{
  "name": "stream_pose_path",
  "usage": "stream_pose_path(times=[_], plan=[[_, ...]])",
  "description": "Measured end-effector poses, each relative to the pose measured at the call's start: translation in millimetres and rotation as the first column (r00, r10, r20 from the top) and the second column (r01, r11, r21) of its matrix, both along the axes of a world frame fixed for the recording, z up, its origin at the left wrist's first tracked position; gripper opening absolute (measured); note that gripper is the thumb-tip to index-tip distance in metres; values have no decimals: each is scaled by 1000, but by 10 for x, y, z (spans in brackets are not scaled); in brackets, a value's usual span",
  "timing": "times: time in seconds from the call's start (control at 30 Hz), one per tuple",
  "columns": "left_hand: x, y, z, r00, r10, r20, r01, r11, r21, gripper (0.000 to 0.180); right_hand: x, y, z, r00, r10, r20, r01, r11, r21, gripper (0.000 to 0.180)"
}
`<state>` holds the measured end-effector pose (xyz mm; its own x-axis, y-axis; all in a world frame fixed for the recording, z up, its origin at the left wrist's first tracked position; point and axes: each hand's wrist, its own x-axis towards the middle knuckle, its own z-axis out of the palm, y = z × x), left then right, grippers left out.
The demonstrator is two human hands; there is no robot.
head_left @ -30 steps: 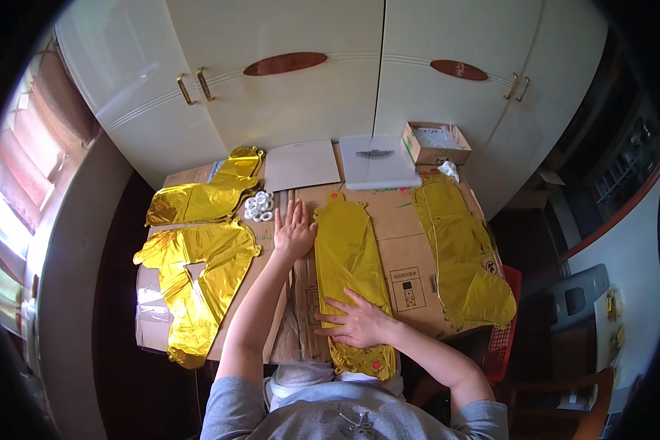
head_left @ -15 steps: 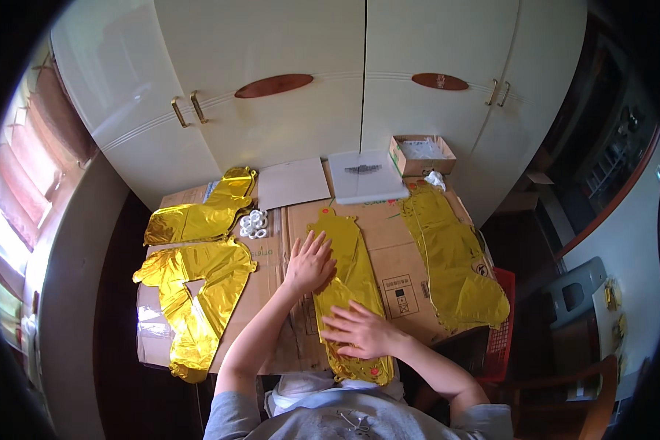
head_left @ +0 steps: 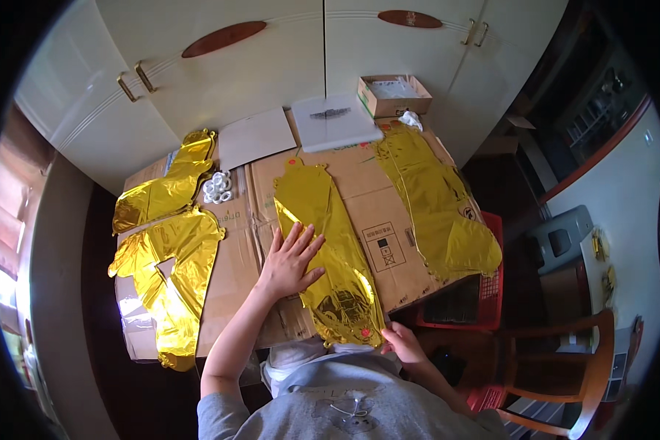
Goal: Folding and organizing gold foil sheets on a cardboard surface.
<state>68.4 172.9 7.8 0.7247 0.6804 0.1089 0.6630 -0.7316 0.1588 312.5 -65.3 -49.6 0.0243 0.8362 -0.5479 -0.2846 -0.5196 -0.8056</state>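
Observation:
A flat, uninflated gold foil balloon (head_left: pixel 323 213), long and narrow, lies in front of me on cardboard (head_left: pixel 231 282). My left hand (head_left: pixel 290 264) rests on its left side, palm down with fingers spread. At the balloon's near right corner is my right hand (head_left: pixel 403 343), thumb and fingers closed on the foil edge. Small red spots show at both ends of this balloon, and its near part is creased and shiny.
More gold foil balloons lie left (head_left: pixel 172 271), far left (head_left: pixel 161 191) and right (head_left: pixel 440 205). Small white rings (head_left: pixel 218 188), a grey board (head_left: pixel 257 138), a translucent sheet (head_left: pixel 337 132) and a cardboard box (head_left: pixel 394 95) stand farther back. A red crate (head_left: pixel 491 293) and wooden chair (head_left: pixel 601 367) are right.
My right hand has moved from the balloon's middle to its near right corner and closed there. My left hand has slid nearer along the foil. The view has shifted.

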Motion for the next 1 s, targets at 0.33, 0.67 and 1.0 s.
stream_pose_path(times=[0.33, 0.67, 1.0], plan=[[-34, 18, -15, 997, -74, -25, 73, 997, -12, 70, -78, 110, 93, 997, 27, 76, -34, 996, 86, 17], [-51, -9, -23, 996, -85, -42, 86, 996, 34, 73, -40, 177, 200, 987, 65, 147, -84, 988, 126, 19], [-60, 0, -55, 995, -92, -28, 94, 993, 67, 74, 28, 183, 78, 981, 61, 186, -93, 982, 165, 21]])
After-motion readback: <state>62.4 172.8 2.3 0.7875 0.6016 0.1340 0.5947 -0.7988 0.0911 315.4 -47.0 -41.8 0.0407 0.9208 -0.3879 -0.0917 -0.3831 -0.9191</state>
